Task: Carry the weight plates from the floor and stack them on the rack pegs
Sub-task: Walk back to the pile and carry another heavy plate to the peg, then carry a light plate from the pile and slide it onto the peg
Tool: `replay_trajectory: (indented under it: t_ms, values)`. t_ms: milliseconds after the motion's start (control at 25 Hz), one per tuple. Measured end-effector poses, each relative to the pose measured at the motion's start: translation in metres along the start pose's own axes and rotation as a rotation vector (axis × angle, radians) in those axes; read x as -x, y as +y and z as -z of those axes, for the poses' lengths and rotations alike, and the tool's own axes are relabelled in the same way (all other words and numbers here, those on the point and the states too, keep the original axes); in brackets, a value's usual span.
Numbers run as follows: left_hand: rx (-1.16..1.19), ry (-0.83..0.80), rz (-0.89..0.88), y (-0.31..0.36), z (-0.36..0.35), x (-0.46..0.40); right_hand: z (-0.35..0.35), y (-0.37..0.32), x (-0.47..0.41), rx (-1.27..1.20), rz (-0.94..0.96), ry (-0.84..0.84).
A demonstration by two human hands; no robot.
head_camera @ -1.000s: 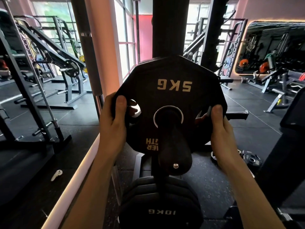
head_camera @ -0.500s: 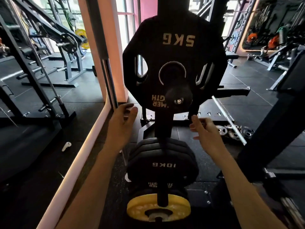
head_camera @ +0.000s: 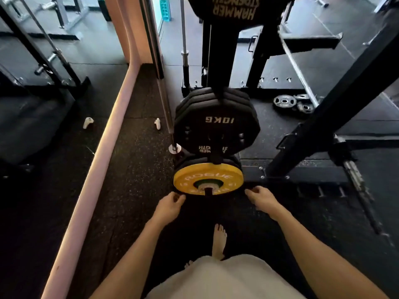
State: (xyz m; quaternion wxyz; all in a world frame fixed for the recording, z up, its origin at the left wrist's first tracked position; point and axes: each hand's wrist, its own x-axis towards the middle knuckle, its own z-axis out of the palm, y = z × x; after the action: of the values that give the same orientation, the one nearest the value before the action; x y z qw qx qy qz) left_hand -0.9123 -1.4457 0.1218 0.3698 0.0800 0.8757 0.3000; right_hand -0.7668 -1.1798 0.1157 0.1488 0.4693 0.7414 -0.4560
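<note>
On the rack's top peg hangs a black Hammer Strength plate (head_camera: 233, 9), cut off by the frame's upper edge. Below it a stack of black 10 kg plates (head_camera: 216, 121) sits on the middle peg. A yellow Rogue plate (head_camera: 207, 178) fronts more black plates on the lowest peg. My left hand (head_camera: 170, 205) hangs just left of and below the yellow plate, fingers loosely curled and holding nothing. My right hand (head_camera: 261, 199) hangs to its right, just as loose. Small grey plates (head_camera: 285, 102) lie on the floor behind the rack.
A barbell (head_camera: 166, 104) leans upright just left of the plate stacks. A black slanted rack beam (head_camera: 345, 89) crosses the right side. A mirror wall with a pink base strip (head_camera: 97, 169) runs along the left. A small white object (head_camera: 157, 123) lies on the rubber floor. My bare foot (head_camera: 219, 240) stands below the hands.
Both hands let go of the 5 kg plate, which stays on the top peg, and dropped to either side of the yellow plate. My view tilted down toward the floor.
</note>
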Motion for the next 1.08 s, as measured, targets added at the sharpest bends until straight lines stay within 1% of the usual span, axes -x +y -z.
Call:
replay_trajectory:
  t_ms: [120,240,320,440,520,600,800,880,960,1080]
  values:
    - [-0.098,-0.182,0.137,-0.054,-0.033,0.023,-0.036,0.06,0.027,0.027,-0.18,-0.088]
    - [-0.207,-0.321,0.17,-0.099,-0.068,0.053,-0.069,0.125,0.06,0.062,-0.301,-0.157]
    - [-0.347,-0.408,0.175,-0.123,-0.087,0.074,-0.084,0.163,0.083,0.067,-0.345,-0.176]
    - [-0.541,-0.528,0.18,-0.147,-0.108,0.089,-0.086,0.202,0.111,-0.021,-0.392,-0.114]
    - [-0.62,-0.566,0.179,-0.149,-0.116,0.09,-0.079,0.223,0.124,-0.132,-0.437,-0.054]
    - [-0.676,-0.575,0.156,-0.137,-0.125,0.086,-0.069,0.248,0.138,-0.249,-0.477,-0.004]
    - [-0.778,-0.525,0.066,-0.066,-0.168,0.066,-0.048,0.327,0.181,-0.58,-0.54,0.131]
    - [-0.8,-0.496,-0.012,-0.03,-0.211,0.069,-0.038,0.371,0.211,-0.684,-0.56,0.198]
    - [-0.824,-0.475,-0.111,0.002,-0.263,0.082,-0.036,0.421,0.241,-0.731,-0.591,0.225]
    - [-0.93,-0.53,-0.228,0.036,-0.363,0.129,-0.029,0.505,0.288,-0.765,-0.696,0.243]
